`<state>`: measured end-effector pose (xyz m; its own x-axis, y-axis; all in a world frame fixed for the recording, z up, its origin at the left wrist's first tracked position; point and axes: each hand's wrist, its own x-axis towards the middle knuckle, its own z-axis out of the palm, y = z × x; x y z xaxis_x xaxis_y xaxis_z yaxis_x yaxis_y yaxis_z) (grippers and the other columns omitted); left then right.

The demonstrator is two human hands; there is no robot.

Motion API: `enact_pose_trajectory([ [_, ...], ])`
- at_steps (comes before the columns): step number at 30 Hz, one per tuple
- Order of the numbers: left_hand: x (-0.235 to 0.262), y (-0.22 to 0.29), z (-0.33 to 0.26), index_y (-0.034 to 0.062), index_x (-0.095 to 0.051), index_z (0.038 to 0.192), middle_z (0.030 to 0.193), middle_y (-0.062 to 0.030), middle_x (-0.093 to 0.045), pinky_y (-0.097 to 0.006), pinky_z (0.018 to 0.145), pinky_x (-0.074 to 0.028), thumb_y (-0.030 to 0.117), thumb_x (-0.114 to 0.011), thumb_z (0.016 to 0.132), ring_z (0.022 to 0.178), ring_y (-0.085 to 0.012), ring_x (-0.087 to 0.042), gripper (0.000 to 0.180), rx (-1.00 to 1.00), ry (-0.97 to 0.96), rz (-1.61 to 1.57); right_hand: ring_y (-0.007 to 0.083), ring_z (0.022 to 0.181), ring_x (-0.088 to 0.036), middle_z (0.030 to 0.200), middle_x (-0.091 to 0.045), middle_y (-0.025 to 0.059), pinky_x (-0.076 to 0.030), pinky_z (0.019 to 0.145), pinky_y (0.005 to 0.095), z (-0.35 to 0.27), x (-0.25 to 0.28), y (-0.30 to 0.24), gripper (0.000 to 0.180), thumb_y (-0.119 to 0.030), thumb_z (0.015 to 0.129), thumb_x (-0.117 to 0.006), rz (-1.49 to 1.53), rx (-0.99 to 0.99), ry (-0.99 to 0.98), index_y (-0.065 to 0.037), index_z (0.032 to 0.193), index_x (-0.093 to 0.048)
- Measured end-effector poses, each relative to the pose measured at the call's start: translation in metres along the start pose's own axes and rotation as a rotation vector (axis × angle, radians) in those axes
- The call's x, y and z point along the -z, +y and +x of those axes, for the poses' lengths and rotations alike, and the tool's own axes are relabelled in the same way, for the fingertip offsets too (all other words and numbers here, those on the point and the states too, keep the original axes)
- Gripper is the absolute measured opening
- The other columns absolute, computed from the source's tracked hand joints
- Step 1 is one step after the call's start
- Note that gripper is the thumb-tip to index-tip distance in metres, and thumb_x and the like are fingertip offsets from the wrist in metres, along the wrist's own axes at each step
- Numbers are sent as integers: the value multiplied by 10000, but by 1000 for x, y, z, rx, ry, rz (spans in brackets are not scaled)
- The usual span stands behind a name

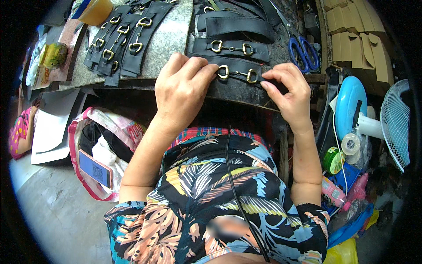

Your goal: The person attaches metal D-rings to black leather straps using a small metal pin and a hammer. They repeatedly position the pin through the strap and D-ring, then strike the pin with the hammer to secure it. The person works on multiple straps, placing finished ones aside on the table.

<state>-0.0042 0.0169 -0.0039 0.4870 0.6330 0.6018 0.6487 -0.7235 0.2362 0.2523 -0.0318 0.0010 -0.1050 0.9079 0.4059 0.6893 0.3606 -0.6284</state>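
At the near edge of the worktable lies a black leather-like strap (239,67) with a gold-coloured horsebit buckle across it. My left hand (180,90), back upward and fingers curled, pinches the strap just left of the buckle. With thumb and fingers closed on the strap's right end, my right hand (291,94) sits opposite. Just beyond is a similar strap (260,52) with its own gold horsebit, and past that a plain black strap (239,28). Several more buckled straps (137,33) lie overlapped on the left. My left fingertips are partly hidden behind the hand.
Blue-handled scissors (303,55) lie right of the straps. Brown cardboard boxes (358,48) are stacked at far right, above a white-and-blue fan (395,123). An amber-filled tub (96,12) stands at back left. Below the table's left side sits a pink-rimmed bag (73,132) with a phone (94,168).
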Motion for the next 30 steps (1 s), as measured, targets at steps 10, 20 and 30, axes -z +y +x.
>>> enact_pose_trajectory([
  [10, 16, 7, 9, 83, -727, 1073, 1036, -53, -681, -380, 814, -525, 138, -819, 762, 940, -274, -600, 329, 50, -33, -78, 79, 884, -661, 1011, -738, 56, -537, 801, 233, 5, 2, -22, 108, 36, 927, -706, 604, -316, 19, 17, 1033, -696],
  [20, 34, 34, 17, 31, -715, 1114, 835, -83, -656, -340, 670, -531, 83, -821, 820, 722, -235, -633, 317, 215, -172, -703, 156, 956, -683, 1087, -706, 85, -546, 870, 298, 9, 4, -52, 422, -72, 856, -820, 584, -76, 4, -9, 1234, -644],
  [30, 30, 39, 0, 8, -683, 1065, 890, -30, -726, -214, 683, -536, 36, -761, 934, 824, -59, -663, 155, 895, -51, -1349, 109, 872, -690, 972, -740, 63, -550, 817, 271, -8, -8, -61, 162, 13, 935, -692, 672, -394, -129, 12, 1096, -717],
])
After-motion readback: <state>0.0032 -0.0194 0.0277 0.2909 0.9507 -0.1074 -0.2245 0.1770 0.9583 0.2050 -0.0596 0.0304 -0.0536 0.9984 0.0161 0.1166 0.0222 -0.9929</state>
